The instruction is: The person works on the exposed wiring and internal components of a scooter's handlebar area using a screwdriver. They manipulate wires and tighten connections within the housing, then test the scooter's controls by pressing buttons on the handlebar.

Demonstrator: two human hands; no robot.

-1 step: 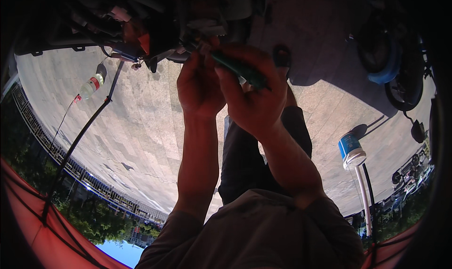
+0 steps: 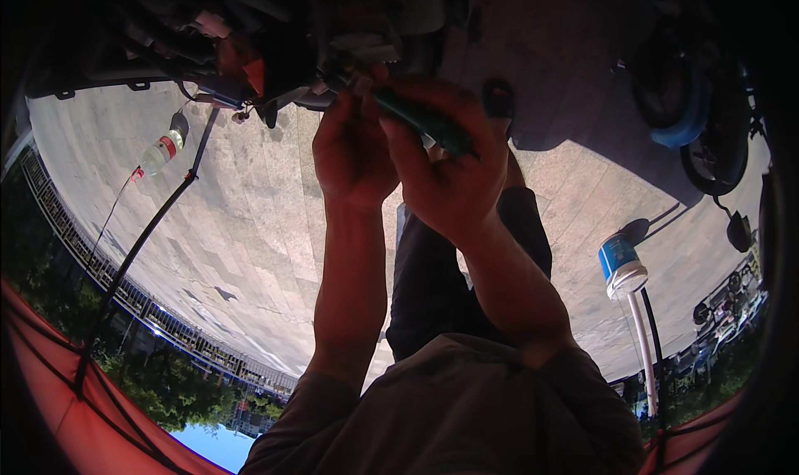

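In the shade at the top centre, my right hand [image 2: 454,167] is closed around a tool with a dark green handle [image 2: 424,126]. The tool slants up and left, and its working end is lost in shadow. Close beside it, my left hand [image 2: 354,155] has its fingers bent together near the tool's front end. Whatever those fingers pinch is too dark to name. Both hands are held against the near side of a dark machine [image 2: 366,42] with cables and uncovered parts. An orange piece [image 2: 252,74] shows on it, left of my hands.
A clear bottle with a red label [image 2: 162,150] lies by a dark pole [image 2: 171,205] at left. To the right are a blue and white bucket [image 2: 620,263] with a white pole and a wheel [image 2: 717,159]. Paving [image 2: 241,200] spreads below, under a red canopy [image 2: 42,350].
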